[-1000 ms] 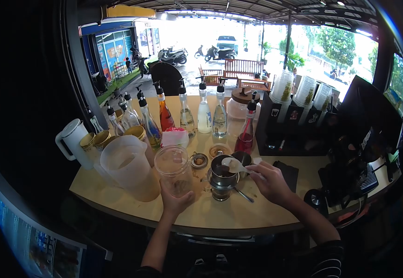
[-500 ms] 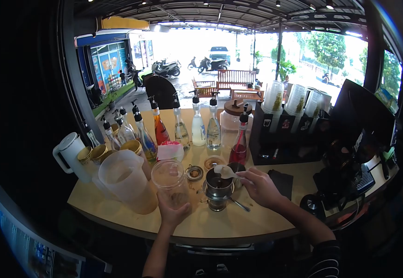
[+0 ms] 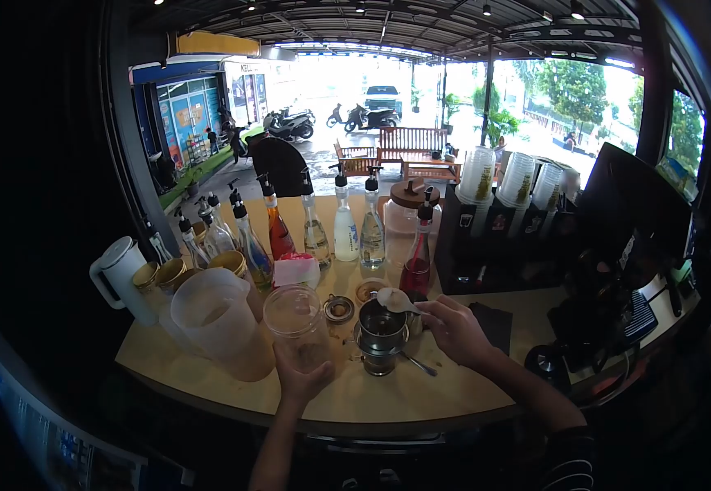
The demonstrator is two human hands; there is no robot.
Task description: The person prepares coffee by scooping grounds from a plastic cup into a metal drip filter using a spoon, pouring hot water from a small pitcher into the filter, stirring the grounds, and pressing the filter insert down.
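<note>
My left hand [image 3: 302, 378] is wrapped around the lower part of a clear plastic jar [image 3: 297, 315], which stands upright at the table's front. My right hand [image 3: 456, 330] pinches the handle of a whitish plastic scoop [image 3: 394, 300]. The scoop's bowl is over the rim of a metal drip coffee filter [image 3: 382, 325], with dark contents showing inside. Under the filter is a glass cup [image 3: 378, 362], and a metal spoon handle [image 3: 419, 364] sticks out beside it to the right. Behind lies a small round metal piece [image 3: 339, 308] with brown residue.
Left of the jar stands a large translucent pitcher [image 3: 215, 311], with a white jug [image 3: 122, 278] farther left. Several pump bottles [image 3: 345, 233] line the back, a red one [image 3: 415, 274] close behind the filter. A black cup rack [image 3: 486, 266] is at the right.
The scoop's bowl has turned from a tipped position over the filter to a flatter one, near the filter's rim. My left hand still holds the jar. The whole view has shifted slightly.
</note>
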